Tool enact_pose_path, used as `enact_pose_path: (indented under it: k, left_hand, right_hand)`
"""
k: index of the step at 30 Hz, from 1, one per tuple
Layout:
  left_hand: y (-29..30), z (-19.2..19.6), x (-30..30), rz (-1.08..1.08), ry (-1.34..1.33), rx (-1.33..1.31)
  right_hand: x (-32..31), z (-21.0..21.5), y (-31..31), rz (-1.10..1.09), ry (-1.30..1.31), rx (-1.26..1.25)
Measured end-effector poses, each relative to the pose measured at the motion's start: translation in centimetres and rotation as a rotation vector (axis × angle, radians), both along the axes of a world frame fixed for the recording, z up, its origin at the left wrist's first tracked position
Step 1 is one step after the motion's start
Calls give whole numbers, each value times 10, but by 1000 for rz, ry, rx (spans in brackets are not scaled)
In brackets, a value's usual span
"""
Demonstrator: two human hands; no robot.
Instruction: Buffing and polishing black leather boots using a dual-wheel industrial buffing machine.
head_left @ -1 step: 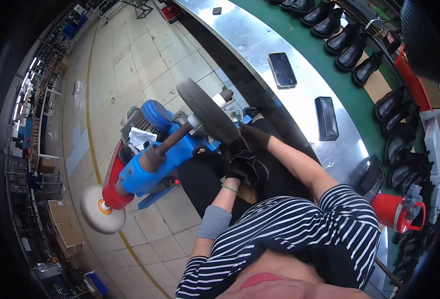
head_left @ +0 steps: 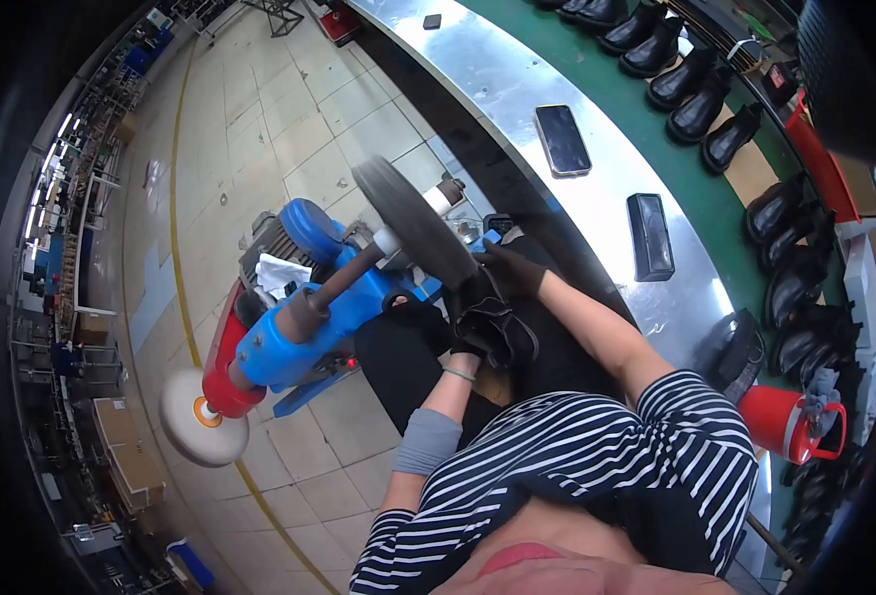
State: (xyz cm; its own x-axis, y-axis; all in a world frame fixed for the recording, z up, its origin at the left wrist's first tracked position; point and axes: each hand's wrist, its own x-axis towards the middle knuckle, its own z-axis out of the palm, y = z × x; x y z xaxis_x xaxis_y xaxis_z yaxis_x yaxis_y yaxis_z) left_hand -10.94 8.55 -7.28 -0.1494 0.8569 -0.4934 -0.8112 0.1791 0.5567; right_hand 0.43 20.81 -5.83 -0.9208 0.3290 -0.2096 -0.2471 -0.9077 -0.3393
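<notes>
A black leather boot (head_left: 502,337) is held between my hands with its opening toward me. Its far end meets the lower rim of a dark buffing wheel (head_left: 413,218), whose edge is blurred. My right hand (head_left: 515,272), in a dark glove, is closed on the boot's right side, close to the wheel. My left hand (head_left: 464,343), also dark-gloved, grips the boot from the left near its opening; its fingers are mostly hidden. The wheel sits on the shaft of a blue polishing machine (head_left: 309,327), with a pale round wheel (head_left: 205,418) at the other end.
On my right runs a metal bench (head_left: 596,193) with a phone (head_left: 563,139) and a dark box (head_left: 650,236). Behind it, several black boots (head_left: 691,99) line a green surface. A red jug (head_left: 780,421) stands by my right elbow. A white cloth (head_left: 281,275) lies on the machine.
My right hand has shifted very slightly along the boot. The boot stays against the wheel, and the left hand looks almost unchanged.
</notes>
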Motion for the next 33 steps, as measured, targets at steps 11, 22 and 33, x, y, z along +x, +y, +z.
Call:
enact_pose_path:
  k: [11,22,33]
  left_hand:
    - [18,-45,-23,-270,6,110]
    - [31,-92,-15,-161,-505,189]
    - [26,-54,-26,-135,-307,266]
  right_hand:
    - [-13,-14,27,-58,47,-52]
    - [23,6,14,-133,138,-19]
    - [-13,-12,9,-51,6,96]
